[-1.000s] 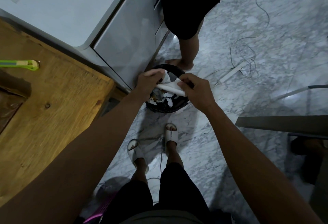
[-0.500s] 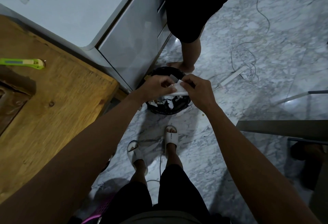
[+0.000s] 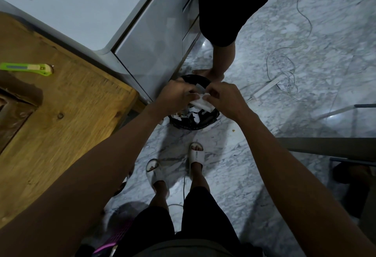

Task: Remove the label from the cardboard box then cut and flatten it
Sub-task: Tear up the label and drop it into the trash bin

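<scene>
The white label [image 3: 201,102] is off the box and sits between 2 hands, right above a round black bin [image 3: 205,125] on the floor. The left hand [image 3: 177,95] pinches the left end of the label with curled fingers, and the right hand [image 3: 225,99] pinches the right end the same way, so both hands are closed on it. The label looks folded or scrunched into a short strip. White scraps already lie inside the bin. I think the step now is throwing the peeled label away, which would finish the first part of the job. The cardboard box cannot be seen clearly; a brown shape at the far left edge of the wooden table [image 3: 67,118] may be part of it, but I cannot tell. A green cutter [image 3: 26,68] lies on that table, to the left, well apart from the hands. The next move, I think, is to let the label drop into the bin. It may be sticky, so it could cling to the fingers and need a little shake or a push from the other hand. After that, the hands need to go back to the table for the cutter and the box. Another person's leg [image 3: 223,59] stands just past the bin, and thin wires [image 3: 284,69] lie on the marble floor [image 3: 264,155] to the right.
</scene>
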